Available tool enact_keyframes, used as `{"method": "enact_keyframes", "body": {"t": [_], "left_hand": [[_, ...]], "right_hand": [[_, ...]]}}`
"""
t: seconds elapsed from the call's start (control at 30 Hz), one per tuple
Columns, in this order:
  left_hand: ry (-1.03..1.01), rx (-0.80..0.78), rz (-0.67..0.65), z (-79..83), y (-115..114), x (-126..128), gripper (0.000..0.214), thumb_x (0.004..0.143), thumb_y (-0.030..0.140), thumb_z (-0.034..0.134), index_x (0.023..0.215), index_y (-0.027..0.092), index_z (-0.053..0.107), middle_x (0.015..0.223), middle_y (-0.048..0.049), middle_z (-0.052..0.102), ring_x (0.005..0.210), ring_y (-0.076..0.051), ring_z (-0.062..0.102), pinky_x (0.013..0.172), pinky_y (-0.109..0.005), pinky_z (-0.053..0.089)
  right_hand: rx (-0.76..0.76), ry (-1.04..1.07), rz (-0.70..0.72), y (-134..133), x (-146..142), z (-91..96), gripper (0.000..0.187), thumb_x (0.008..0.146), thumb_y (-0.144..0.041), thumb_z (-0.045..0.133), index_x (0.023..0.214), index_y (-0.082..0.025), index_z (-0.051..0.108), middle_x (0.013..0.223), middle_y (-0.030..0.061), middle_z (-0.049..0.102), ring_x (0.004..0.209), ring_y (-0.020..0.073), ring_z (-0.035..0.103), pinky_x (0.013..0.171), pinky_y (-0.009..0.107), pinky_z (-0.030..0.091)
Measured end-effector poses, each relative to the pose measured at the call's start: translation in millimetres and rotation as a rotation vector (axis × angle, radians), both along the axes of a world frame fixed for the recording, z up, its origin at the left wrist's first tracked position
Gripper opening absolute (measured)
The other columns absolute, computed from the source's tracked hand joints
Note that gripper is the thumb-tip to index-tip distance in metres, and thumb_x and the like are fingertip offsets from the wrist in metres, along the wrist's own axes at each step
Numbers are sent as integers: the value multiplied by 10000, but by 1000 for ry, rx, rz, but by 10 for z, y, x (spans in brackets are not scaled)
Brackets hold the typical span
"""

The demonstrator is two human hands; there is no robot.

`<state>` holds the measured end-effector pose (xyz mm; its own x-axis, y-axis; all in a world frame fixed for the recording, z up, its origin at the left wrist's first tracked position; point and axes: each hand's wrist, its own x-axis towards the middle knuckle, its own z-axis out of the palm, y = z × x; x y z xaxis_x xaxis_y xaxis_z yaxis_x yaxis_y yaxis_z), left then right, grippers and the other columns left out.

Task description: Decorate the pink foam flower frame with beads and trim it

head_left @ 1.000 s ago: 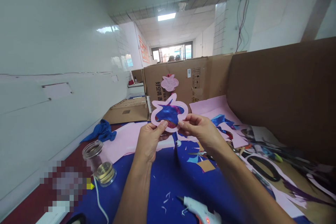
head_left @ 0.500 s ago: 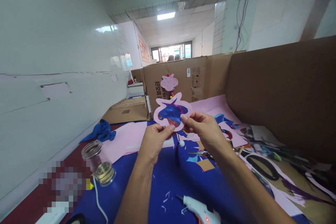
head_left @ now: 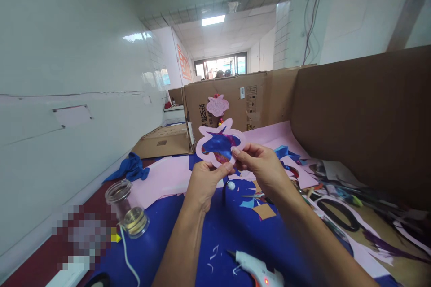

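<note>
Both hands hold a pink cut-out (head_left: 205, 152) with a wavy outline and pointed tips, raised above the table. Shiny blue fabric (head_left: 217, 144) with purple and red patterned edges fills its middle. My right hand (head_left: 264, 166) pinches its right side, thumb on the front face. My left hand (head_left: 204, 186) is closed at the lower edge, thumb pointing right; its fingers behind are hidden. Just below hangs a white ball (head_left: 230, 185) with a dark strand. Beyond, a smaller pink ornament (head_left: 217, 106) hangs with colored beads against the cardboard.
A white glue gun (head_left: 257, 268) with a red light lies at the front. Scissors (head_left: 252, 196) and scraps (head_left: 264, 211) lie behind it. To the left are a clear jar (head_left: 134, 222), blue cloth (head_left: 129, 168) and pink sheets (head_left: 161, 177). Cardboard (head_left: 363, 130) walls the right.
My left hand has slid right along the lower edge, its thumb now closer to the right hand. The cut-out has shifted very slightly left. My right hand keeps its pinch.
</note>
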<state>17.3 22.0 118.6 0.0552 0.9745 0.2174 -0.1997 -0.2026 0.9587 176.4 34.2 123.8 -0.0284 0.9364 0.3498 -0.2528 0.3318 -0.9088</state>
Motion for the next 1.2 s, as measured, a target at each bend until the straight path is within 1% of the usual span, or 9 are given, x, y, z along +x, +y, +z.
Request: {"method": "enact_keyframes", "body": {"t": [0.13,0.27,0.33,0.57,0.7,0.8,0.93,1.07,1.2], "left_hand": [[-45,2,2,-13,23,-12,464,594,458,1003,911,151,860,875,-91,828,749,-188,740,810,-323,598],[-76,-14,52,-17,39,-27,474,532,465,1036,816,139,842,816,-83,820,717,-189,746,813,-334,617],[-88,-26,47,-15,40,-30,505,521,473,1042,842,135,848,843,-88,827,722,-187,751,823,-337,626],[-71,-29,37,10,27,-83,493,605,496,1007,901,131,859,956,-123,843,805,-215,772,872,-359,631],[-44,-39,31,68,19,-198,538,629,568,980,912,131,845,940,-129,836,783,-204,758,791,-331,631],[-37,-48,26,101,20,-301,574,620,569,984,982,150,834,930,-110,827,751,-193,742,709,-313,629],[9,-98,-16,92,31,-360,509,592,521,1001,855,132,806,750,-69,766,624,-162,667,607,-305,606],[16,-137,-34,87,36,-335,495,587,488,1000,862,125,808,791,-96,782,689,-204,707,612,-325,619],[-18,-132,54,102,62,-350,456,612,459,989,854,114,816,820,-113,791,671,-190,693,571,-300,613]], "right_hand": [[0,-3,-22,19,24,4,459,688,-609,944,780,-204,750,713,26,700,632,154,585,621,298,485],[-8,5,-22,41,42,-14,446,689,-590,952,775,-201,752,717,25,699,638,153,585,629,300,479],[-7,14,-17,49,46,-27,436,697,-578,953,780,-197,759,715,22,699,640,147,582,631,295,473],[-25,6,1,49,57,-22,451,671,-575,970,792,-194,761,740,33,731,650,150,602,636,294,472],[-22,-69,-10,29,110,6,480,661,-611,964,734,-197,732,647,6,680,597,130,551,586,276,423],[-17,-175,53,16,168,20,484,675,-629,950,725,-202,726,639,4,678,587,127,535,585,278,429],[-44,-254,160,26,212,8,497,670,-628,950,771,-194,731,667,-6,680,615,124,561,623,274,471],[-28,-288,179,37,223,-4,441,757,-586,907,838,-188,734,721,7,710,645,127,592,652,274,498],[-11,-362,46,13,253,54,326,881,-480,800,998,-180,748,861,48,772,750,161,671,679,279,515]]}}
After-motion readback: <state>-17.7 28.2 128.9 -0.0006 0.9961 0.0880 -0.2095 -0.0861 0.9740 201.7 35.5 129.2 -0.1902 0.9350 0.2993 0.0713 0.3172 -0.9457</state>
